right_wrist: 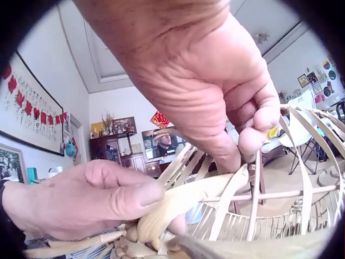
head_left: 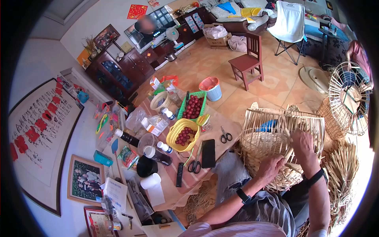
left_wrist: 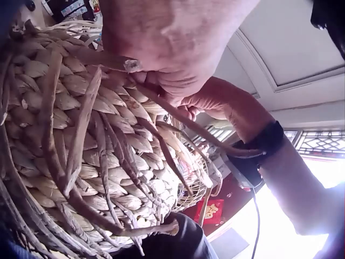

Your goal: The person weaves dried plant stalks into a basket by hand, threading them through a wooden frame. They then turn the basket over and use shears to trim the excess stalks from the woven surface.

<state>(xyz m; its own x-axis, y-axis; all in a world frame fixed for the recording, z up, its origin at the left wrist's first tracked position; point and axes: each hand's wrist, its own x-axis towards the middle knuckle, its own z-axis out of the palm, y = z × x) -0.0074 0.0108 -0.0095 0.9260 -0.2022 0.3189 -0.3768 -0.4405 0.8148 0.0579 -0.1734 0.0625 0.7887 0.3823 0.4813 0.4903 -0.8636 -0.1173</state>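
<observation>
In the left hand (right_wrist: 91, 194) we pinch a smooth, pale strip (right_wrist: 186, 200), lengthwise rising toward the right hand (right_wrist: 199, 81), gripping a thin rod (right_wrist: 255, 202).

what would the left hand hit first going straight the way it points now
Past the pale strip the left hand pinches, likely the upright basket slats; depth is unclear.

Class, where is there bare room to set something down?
Tiled floor lies bare between the red chair and woven basket. The table has a bare patch between phone, farther scissors and its edge. It is crowded around the yellow basket and black container.
</observation>
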